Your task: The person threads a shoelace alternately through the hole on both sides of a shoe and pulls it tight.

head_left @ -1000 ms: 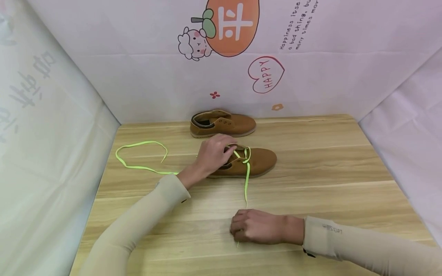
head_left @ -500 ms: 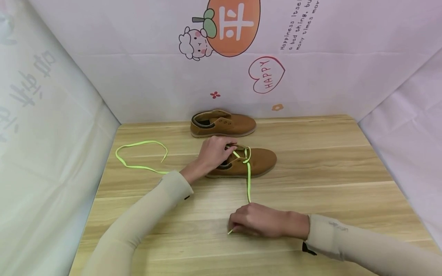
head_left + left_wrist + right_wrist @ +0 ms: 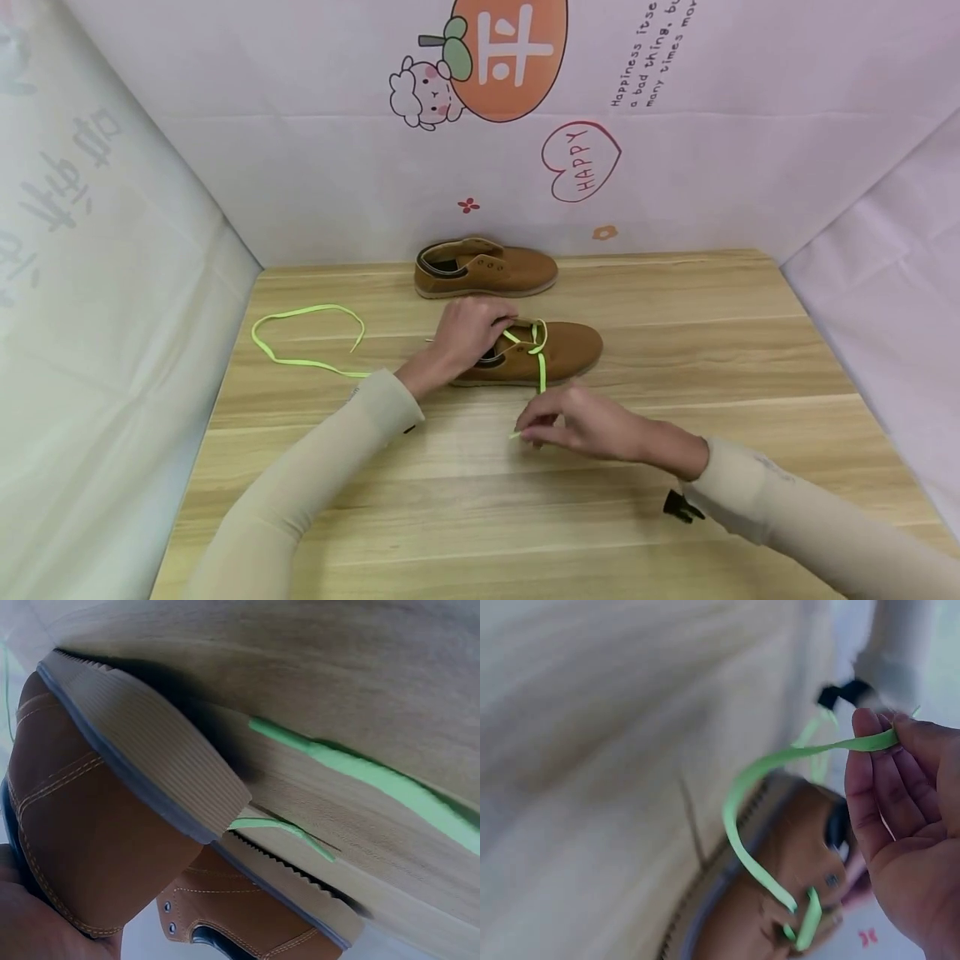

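A brown shoe (image 3: 576,346) rests on the table, its toe pointing right, with a neon green shoelace (image 3: 542,372) threaded and crossed at its eyelets. My left hand (image 3: 463,335) reaches over the opening and grips the shoe's upper near the tongue; its fingertips are partly hidden. The left wrist view shows the shoe's heel (image 3: 112,825) close up and a bit of that hand (image 3: 52,926) at the collar. My right hand (image 3: 592,422), in front of the shoe, pinches the near lace end between thumb and fingers. Seen from the right wrist, the lace (image 3: 742,795) curves up from the eyelets to the fingertips.
Behind stands a second brown shoe (image 3: 517,271), its eyelets unlaced, against the white printed backdrop (image 3: 337,183). The lace's other length (image 3: 300,362) curls over the wooden table (image 3: 697,367) on the left. White cloth walls (image 3: 112,275) enclose the sides.
My right hand has lifted and moved away from me toward the shoe, carrying the lace end. The lace between it and the shoe looks shorter. My left hand stays at the shoe with little change.
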A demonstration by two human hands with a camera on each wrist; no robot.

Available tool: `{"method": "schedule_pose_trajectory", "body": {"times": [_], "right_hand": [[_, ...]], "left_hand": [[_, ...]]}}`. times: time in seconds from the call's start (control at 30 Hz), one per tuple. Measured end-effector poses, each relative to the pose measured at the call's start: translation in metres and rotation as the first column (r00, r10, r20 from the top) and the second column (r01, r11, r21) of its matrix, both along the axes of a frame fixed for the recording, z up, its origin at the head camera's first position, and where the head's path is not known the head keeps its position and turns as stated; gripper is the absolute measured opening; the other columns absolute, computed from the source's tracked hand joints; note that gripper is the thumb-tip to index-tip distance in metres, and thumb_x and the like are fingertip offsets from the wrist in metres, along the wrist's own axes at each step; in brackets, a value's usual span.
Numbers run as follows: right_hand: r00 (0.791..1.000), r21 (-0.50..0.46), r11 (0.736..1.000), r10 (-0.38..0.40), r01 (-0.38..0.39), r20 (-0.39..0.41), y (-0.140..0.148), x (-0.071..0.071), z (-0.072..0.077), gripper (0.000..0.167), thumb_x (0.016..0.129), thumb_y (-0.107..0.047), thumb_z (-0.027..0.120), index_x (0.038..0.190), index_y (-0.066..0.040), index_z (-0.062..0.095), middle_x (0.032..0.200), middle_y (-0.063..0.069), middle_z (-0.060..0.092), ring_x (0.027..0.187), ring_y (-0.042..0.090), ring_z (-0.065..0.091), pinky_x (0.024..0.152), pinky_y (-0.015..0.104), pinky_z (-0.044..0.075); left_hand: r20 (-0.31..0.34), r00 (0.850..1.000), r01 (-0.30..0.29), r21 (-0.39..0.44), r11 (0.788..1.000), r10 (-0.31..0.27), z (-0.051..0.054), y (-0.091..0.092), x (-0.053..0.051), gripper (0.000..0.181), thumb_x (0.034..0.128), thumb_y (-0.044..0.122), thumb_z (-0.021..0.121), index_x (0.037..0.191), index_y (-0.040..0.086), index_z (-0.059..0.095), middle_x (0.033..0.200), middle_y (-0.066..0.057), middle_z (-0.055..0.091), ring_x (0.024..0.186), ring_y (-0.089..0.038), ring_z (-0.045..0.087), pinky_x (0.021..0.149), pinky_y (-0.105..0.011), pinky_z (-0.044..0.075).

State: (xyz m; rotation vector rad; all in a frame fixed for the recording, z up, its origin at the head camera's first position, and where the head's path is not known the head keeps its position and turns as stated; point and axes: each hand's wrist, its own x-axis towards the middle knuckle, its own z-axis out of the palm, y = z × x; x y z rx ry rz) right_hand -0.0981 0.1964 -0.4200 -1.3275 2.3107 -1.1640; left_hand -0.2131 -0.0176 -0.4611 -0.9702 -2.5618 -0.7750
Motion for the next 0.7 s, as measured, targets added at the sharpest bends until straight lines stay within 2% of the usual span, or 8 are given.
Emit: {"method": "schedule_pose_trajectory", "body": {"times": [0.1, 0.2, 0.33, 0.43, 0.5, 0.7], "right_hand": [[0.993, -0.053, 0.994, -0.088, 0.092, 0.074, 0.006, -0.011, 0.010, 0.008, 0.096, -0.001, 0.076, 0.099, -0.007, 0.081, 0.084, -0.001, 0.078, 0.069, 0.010, 0.074, 0.058, 0.024, 0.059], [0.973, -0.073, 0.977, -0.190, 0.201, 0.129, 0.013, -0.025, 0.020, 0.008, 0.094, 0.002, 0.077, 0.097, -0.004, 0.081, 0.080, 0.002, 0.077, 0.063, 0.015, 0.072, 0.052, 0.026, 0.057], [0.925, -0.025, 0.941, -0.327, 0.338, 0.195, 0.025, -0.043, 0.034, 0.007, 0.095, 0.001, 0.076, 0.098, -0.003, 0.081, 0.078, 0.003, 0.075, 0.063, 0.020, 0.070, 0.052, 0.027, 0.057], [0.892, 0.022, 0.915, -0.397, 0.402, 0.215, 0.031, -0.057, 0.043, 0.005, 0.096, -0.002, 0.077, 0.099, -0.004, 0.081, 0.077, 0.003, 0.074, 0.063, 0.024, 0.070, 0.051, 0.027, 0.056], [0.887, 0.039, 0.907, -0.418, 0.419, 0.193, 0.034, -0.066, 0.047, 0.005, 0.096, -0.003, 0.077, 0.098, -0.003, 0.081, 0.078, 0.005, 0.075, 0.062, 0.023, 0.068, 0.050, 0.025, 0.053], [0.901, 0.098, 0.902, -0.427, 0.420, 0.073, 0.037, -0.092, 0.048, 0.004, 0.094, -0.004, 0.080, 0.095, -0.001, 0.082, 0.074, 0.007, 0.074, 0.056, 0.013, 0.060, 0.049, 0.021, 0.046]], "left_hand": [[-0.071, 0.997, 0.011, -0.012, 1.000, -0.012, -0.003, 0.000, 0.001, 0.010, 0.0949, 0.013, 0.081, 0.103, 0.014, 0.085, 0.102, 0.000, 0.082, 0.090, -0.016, 0.079, 0.077, -0.033, 0.062], [-0.119, 0.993, 0.023, -0.026, 0.999, -0.026, -0.004, 0.000, 0.001, 0.009, 0.0942, 0.012, 0.081, 0.100, 0.015, 0.086, 0.098, 0.001, 0.082, 0.086, -0.015, 0.079, 0.073, -0.031, 0.062], [-0.183, 0.981, 0.051, -0.040, 0.998, -0.058, -0.006, 0.000, 0.002, 0.009, 0.0924, 0.010, 0.081, 0.096, 0.016, 0.086, 0.090, 0.005, 0.081, 0.078, -0.013, 0.078, 0.067, -0.031, 0.061], [-0.220, 0.972, 0.075, -0.047, 0.996, -0.084, -0.007, 0.000, 0.002, 0.008, 0.0916, 0.009, 0.081, 0.090, 0.016, 0.085, 0.084, 0.007, 0.080, 0.073, -0.012, 0.076, 0.063, -0.031, 0.059], [-0.234, 0.968, 0.086, -0.050, 0.995, -0.096, -0.006, 0.000, 0.002, 0.011, 0.0918, 0.007, 0.080, 0.087, 0.016, 0.084, 0.080, 0.007, 0.079, 0.070, -0.011, 0.075, 0.062, -0.031, 0.058], [-0.285, 0.953, 0.086, -0.086, 0.993, -0.107, -0.006, 0.000, 0.004, 0.026, 0.0917, -0.003, 0.070, 0.076, 0.016, 0.078, 0.070, 0.008, 0.073, 0.061, -0.008, 0.068, 0.056, -0.029, 0.054]]}}
